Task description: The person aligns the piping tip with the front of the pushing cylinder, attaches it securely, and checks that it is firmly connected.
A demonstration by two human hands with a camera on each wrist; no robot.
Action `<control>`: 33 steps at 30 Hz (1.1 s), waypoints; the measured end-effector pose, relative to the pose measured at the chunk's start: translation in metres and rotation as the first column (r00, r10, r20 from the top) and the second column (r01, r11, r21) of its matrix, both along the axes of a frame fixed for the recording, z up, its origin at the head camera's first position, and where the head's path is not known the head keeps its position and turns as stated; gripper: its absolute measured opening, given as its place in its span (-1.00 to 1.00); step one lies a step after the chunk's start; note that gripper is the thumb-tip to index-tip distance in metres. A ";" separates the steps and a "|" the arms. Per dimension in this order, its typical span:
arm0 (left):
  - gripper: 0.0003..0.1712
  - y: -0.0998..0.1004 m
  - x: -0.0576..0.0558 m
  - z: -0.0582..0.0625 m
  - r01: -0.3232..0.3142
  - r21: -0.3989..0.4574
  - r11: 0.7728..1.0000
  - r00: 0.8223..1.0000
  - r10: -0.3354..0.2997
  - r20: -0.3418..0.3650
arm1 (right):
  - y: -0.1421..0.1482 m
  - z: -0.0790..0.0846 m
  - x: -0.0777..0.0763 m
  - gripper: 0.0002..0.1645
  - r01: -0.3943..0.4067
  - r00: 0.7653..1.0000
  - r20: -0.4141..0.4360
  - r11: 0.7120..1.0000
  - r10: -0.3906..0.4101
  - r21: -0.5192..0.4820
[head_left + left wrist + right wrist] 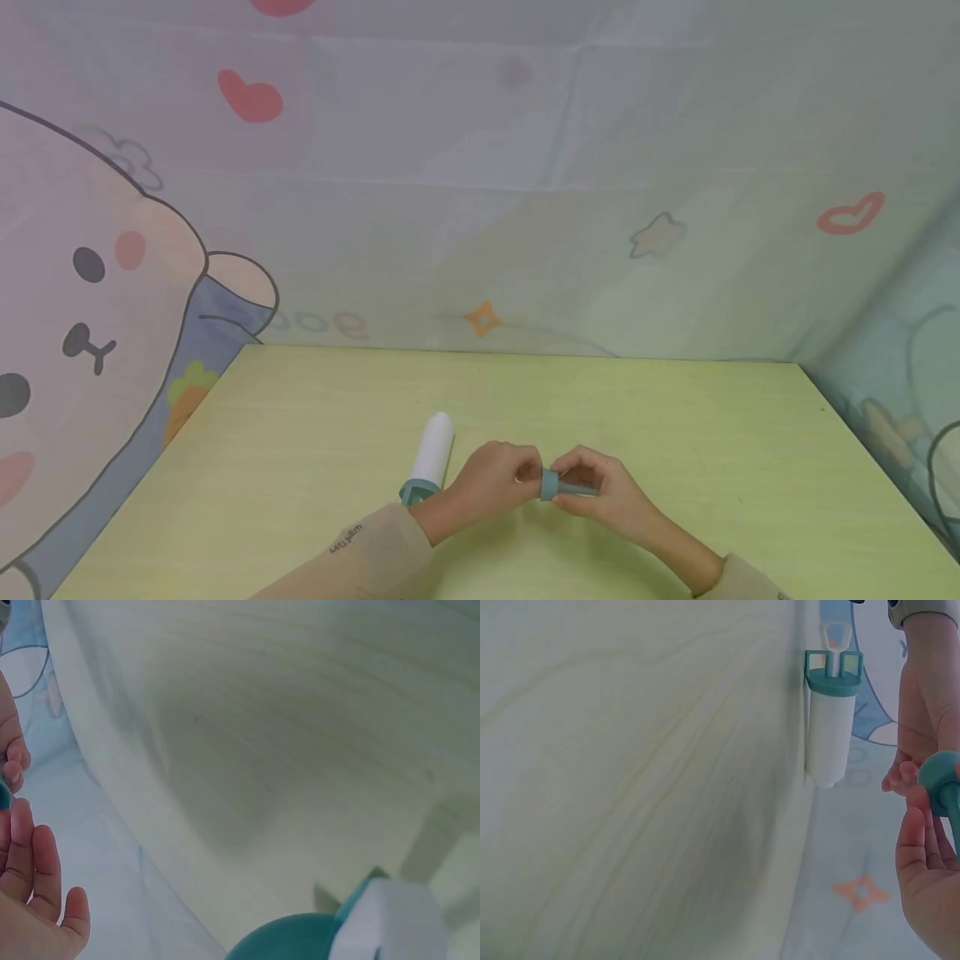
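Observation:
Both hands meet over the table around a small teal nozzle (550,485) with a wide rounded cap and a thin stem. My left hand (491,475) pinches the cap end between thumb and forefinger. From the other side, my right hand (611,492) holds the cap with its fingertips, the stem pointing back toward the palm. The right wrist view shows the cap (934,776) between the two hands. Beside the left forearm lies a white syringe-like press barrel (432,448) with a teal collar (832,682); its pull handle (836,641) sticks out of the collar.
The pale yellow-green table (300,417) carries the barrel left of the hands. A printed cloth (465,125) with hearts and a bear hangs behind the table's far edge. At the far right a dark cable (933,467) hangs beside the table.

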State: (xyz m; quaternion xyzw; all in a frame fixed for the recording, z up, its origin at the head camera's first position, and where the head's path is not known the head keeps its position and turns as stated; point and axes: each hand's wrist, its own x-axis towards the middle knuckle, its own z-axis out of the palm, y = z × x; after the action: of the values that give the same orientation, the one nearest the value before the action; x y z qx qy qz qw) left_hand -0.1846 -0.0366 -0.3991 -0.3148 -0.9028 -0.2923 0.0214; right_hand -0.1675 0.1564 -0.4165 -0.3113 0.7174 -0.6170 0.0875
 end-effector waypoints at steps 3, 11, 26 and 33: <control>-0.85 -0.001 0.001 0.001 0.010 -0.005 1.000 1.000 -0.010 0.000 | 0.002 0.000 0.000 -0.70 -0.027 1.000 0.013 0.999 0.027 -0.023; -0.79 -0.006 0.001 0.002 0.045 -0.001 0.999 0.999 -0.045 0.026 | 0.005 -0.001 -0.002 -0.72 -0.054 0.997 0.055 0.997 0.057 -0.050; -0.92 -0.035 -0.009 0.009 0.085 -0.066 0.994 0.996 -0.082 0.043 | 0.010 -0.006 -0.005 -0.72 -0.063 0.998 0.024 0.998 0.063 -0.006; -0.87 -0.053 -0.018 0.006 0.047 -0.078 0.996 0.998 -0.044 0.038 | 0.010 -0.007 -0.006 -0.72 -0.055 0.998 0.008 0.998 0.055 0.008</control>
State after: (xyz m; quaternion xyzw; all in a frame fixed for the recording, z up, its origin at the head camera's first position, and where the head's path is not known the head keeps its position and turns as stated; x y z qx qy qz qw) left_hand -0.2023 -0.0894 -0.3930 -0.3306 -0.9065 -0.2624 -0.0143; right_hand -0.1740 0.1669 -0.4239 -0.3280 0.7108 -0.6127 0.1083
